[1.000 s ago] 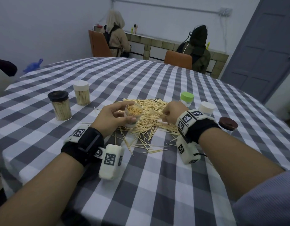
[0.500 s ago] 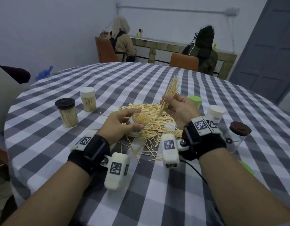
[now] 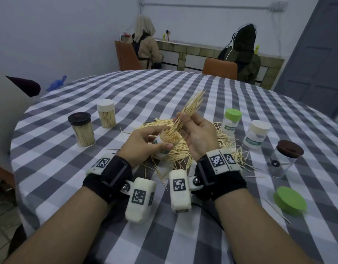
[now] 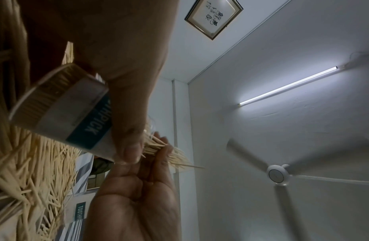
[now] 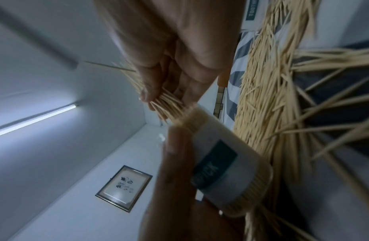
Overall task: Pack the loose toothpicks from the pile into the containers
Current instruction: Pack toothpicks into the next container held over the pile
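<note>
At frame center, the left hand [image 3: 143, 144] grips an open container [image 3: 165, 144]; the right hand [image 3: 197, 133] pinches a toothpick bundle [image 3: 191, 109] into its mouth.

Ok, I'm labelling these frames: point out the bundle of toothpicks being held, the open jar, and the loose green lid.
bundle of toothpicks [image 3: 189, 109], head view, middle of the sticks above the fingers.
open jar [image 4: 76, 114], left wrist view, its labelled side wall.
green lid [image 3: 290, 200], head view, its flat top.
</note>
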